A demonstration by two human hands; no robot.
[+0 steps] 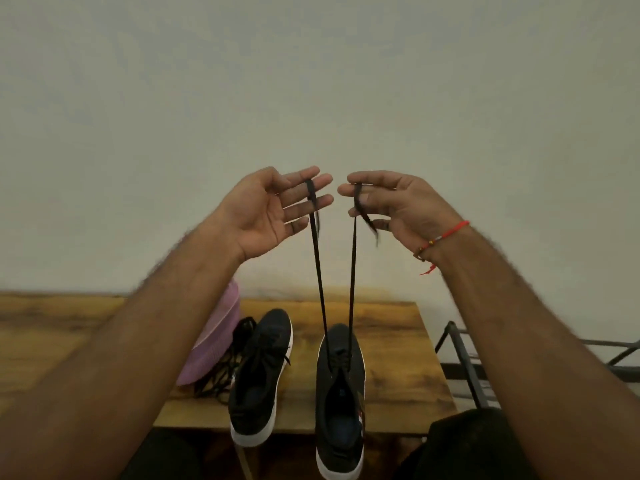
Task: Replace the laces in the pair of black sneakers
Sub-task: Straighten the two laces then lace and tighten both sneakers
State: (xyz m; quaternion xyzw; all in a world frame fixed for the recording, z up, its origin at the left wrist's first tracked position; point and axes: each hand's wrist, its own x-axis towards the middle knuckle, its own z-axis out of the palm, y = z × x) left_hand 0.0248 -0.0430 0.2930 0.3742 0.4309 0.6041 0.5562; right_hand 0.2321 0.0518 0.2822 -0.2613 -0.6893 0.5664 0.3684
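Observation:
Both my hands are raised in front of the wall. My left hand point(273, 209) pinches one end of a black lace point(320, 278) between thumb and forefinger, its other fingers straight. My right hand point(391, 206) pinches the lace's other end the same way. The two strands run taut down to the upper eyelets of the right black sneaker point(341, 400), whose heel juts past the table's front edge. The left black sneaker point(259, 379) lies beside it, laced, with its heel over the edge too.
A loose pile of black laces point(221, 368) lies left of the left sneaker, against a pink cloth item point(214, 341). Both shoes are on a wooden table point(398, 358) against a plain wall. A black metal rack point(460, 362) stands to the right.

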